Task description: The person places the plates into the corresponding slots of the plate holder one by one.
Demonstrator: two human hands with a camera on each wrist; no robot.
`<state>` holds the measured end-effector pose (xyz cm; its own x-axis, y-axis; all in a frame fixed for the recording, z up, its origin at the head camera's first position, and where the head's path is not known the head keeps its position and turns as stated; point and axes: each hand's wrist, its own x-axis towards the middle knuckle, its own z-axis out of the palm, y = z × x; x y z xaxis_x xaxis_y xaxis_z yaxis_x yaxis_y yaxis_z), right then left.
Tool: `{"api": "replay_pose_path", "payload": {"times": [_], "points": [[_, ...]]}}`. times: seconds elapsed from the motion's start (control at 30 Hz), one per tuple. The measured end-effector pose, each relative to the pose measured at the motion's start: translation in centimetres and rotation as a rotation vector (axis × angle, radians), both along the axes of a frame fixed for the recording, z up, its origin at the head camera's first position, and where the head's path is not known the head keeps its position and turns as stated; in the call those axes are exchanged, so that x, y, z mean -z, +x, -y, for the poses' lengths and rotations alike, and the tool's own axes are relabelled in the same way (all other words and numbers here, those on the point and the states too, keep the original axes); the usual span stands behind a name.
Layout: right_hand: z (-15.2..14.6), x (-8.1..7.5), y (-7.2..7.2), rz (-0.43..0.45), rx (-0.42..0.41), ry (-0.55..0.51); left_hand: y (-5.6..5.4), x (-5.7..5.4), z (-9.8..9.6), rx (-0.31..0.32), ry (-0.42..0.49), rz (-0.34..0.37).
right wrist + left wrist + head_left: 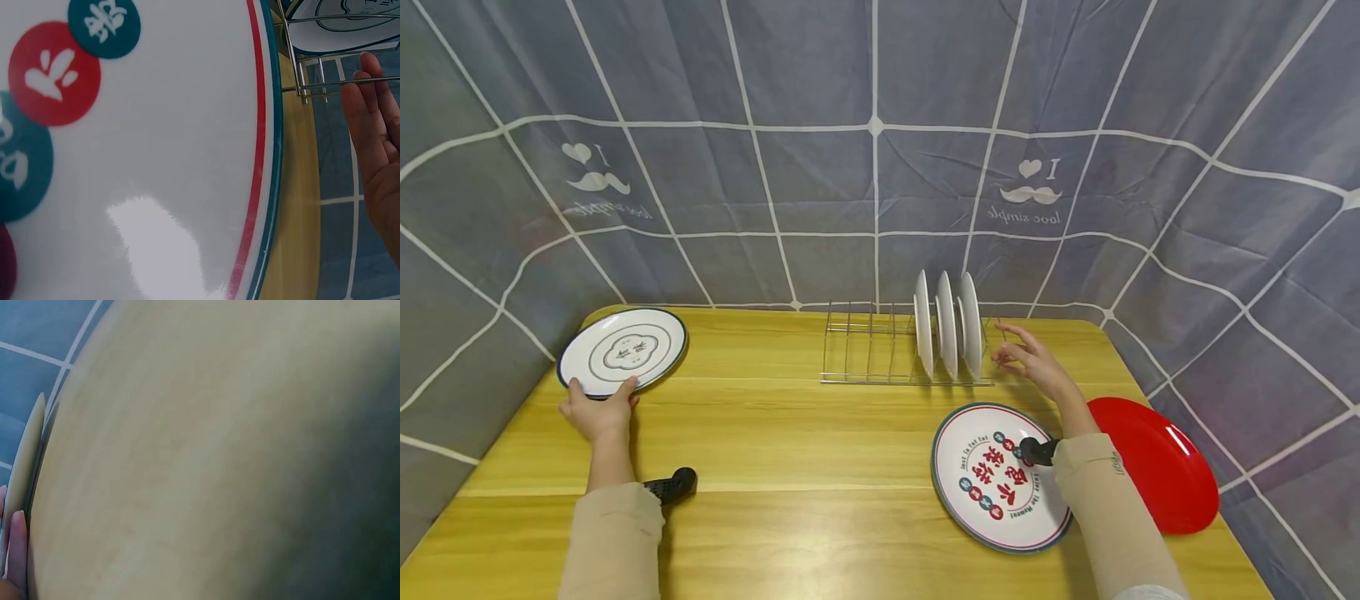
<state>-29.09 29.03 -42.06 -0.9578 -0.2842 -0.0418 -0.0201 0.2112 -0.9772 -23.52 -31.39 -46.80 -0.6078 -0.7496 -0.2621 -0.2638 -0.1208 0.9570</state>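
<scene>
At the table's far left, a white oval plate (662,333) with a dark blue rim and a floral centre lies face up. My left hand (598,417) grips its near edge; in the left wrist view the plate (26,456) appears edge-on between the fingers (19,544). My right hand (1033,367) reaches to the right end of a wire dish rack (850,329) and holds nothing. Its fingers (353,106) overlap the end wires in the right wrist view. Three white plates (946,333) stand upright in the rack's right half.
A white plate (958,467) with red lettering and a teal rim lies in front of the rack, below my right forearm. Partly behind that sleeve is a red plate (1172,475) at the right edge. A grey checked curtain (820,183) encloses the wooden table (775,467).
</scene>
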Motion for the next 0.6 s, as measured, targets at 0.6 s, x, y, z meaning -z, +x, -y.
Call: {"api": "replay_pose_path", "payload": {"times": [0.6], "points": [[-0.5,1.1,-0.6,-0.007,0.007,-0.002,1.8,-0.3,0.5,0.108,0.456,-0.329]]}}
